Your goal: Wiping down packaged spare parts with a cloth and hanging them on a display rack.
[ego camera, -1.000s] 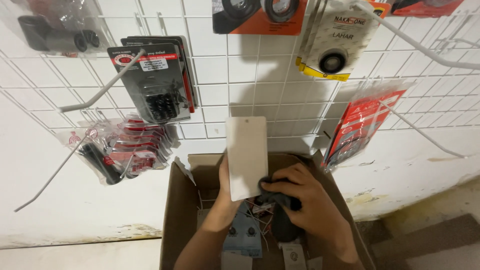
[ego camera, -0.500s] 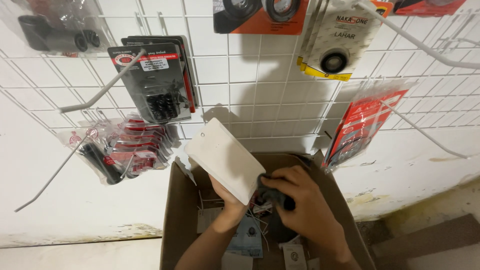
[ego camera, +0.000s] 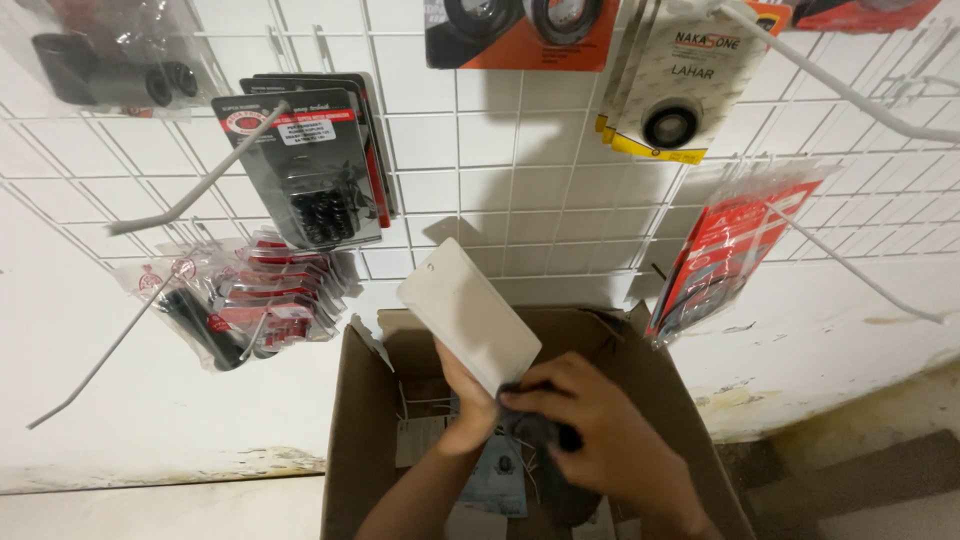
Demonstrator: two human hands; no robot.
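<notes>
1. Left hand (ego camera: 468, 405): reaching up out of the open brown cardboard box (ego camera: 360, 420), fingers curled closed around the lower end of a plain white rectangular backing card (ego camera: 468, 312), gripping it from beneath.
2. White rectangular backing card: sitting above the box mouth, in front of the white wire grid wall panel (ego camera: 500, 190). Its long axis is running diagonally, the free upper end pointing up and to the left, the lower end pointing down and to the right into both hands. The blank flat face is turning toward the camera.
3. Right hand (ego camera: 590, 440): resting just beside the left hand and touching it, fingers bent and closing over a small black part (ego camera: 535, 430) at the card's lower end. The part's exact shape is hidden by the fingers.
4. Open brown cardboard box: standing against the white wall below the grid, flaps spread. Grey carded packs (ego camera: 500, 480) and thin wires are lying inside under the hands.
5. Black blister pack with dark coil springs (ego camera: 305, 165): hanging on a grid hook, upper left, well apart from the hands.
6. Bundle of clear bags with red labels (ego camera: 250, 300): hanging at the left, near the box's left flap.
7. Red and clear flat packets (ego camera: 725, 250): hanging tilted at the right, just beside the box's right corner.
8. White and yellow card with a round black ring (ego camera: 670, 90): hanging at the top, right of centre.
</notes>
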